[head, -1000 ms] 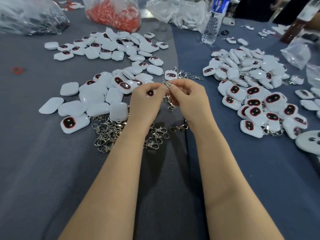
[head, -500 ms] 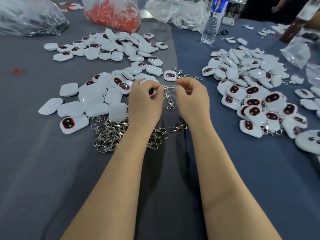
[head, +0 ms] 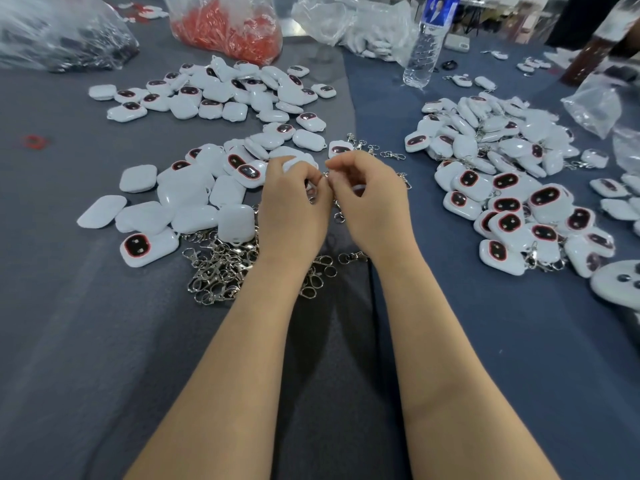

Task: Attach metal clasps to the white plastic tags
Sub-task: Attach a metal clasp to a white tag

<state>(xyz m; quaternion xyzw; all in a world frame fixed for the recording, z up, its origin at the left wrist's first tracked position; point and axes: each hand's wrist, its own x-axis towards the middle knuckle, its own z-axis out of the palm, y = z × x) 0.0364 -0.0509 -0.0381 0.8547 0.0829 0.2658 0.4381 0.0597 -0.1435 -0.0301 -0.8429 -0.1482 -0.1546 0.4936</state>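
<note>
Head view, 1 frame.

Left hand (head: pixel 294 211): fingers curled, gripping a white tag (head: pixel 309 189). Only a sliver of the tag's dark, red-edged face shows under the fingertips.

Right hand (head: pixel 372 202): fingers curled, thumb and forefinger tips pressed together right against the left fingertips. Cannot tell whether anything sits in that pinch, as the spot is hidden.

Both hands are raised just above the grey-blue table cloth (head: pixel 104 358), at the middle of the table, with the forearms running back toward the camera.

Loose clasps (head: pixel 221 268) lie in a tangled silver heap under and beside the left wrist. A few more clasps (head: pixel 379 150) lie just beyond the right hand.

Bare tags (head: pixel 187 199) are spread to the left of the hands, some face up and some face down. A 2nd spread of tags (head: pixel 225 95) lies farther back.

Right pile (head: pixel 502 192): tags heaped together, with metal clasps showing among them.

At the far edge are a clear bag of red pieces (head: pixel 228 29) and a water bottle (head: pixel 424 46), standing upright.
</note>
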